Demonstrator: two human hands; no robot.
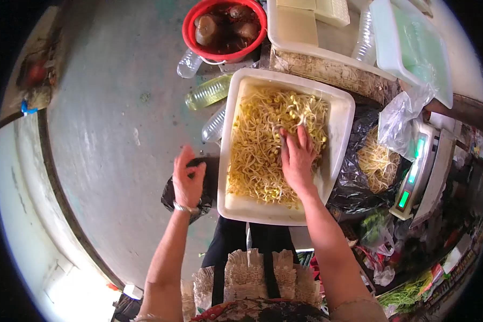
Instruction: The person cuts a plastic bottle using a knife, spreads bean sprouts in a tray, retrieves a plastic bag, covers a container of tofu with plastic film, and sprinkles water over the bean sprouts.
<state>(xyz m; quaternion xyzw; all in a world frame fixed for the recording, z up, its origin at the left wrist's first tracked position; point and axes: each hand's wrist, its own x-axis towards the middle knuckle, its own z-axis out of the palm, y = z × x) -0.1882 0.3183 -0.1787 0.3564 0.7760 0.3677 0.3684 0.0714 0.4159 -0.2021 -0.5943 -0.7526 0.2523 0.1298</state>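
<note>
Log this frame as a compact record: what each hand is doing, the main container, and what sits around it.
left hand: raised beside the tub, fingers curled, nothing visible in it
right hand: fingers in the bean sprouts
main container: white tub, sprouts spread across most of it
right of tub: black bag with more sprouts; scale with lit green displays
beyond tub: red basin with dark liquid and rounded items, kind unclear
left of tub: bottle of yellowish liquid, lying down
</note>
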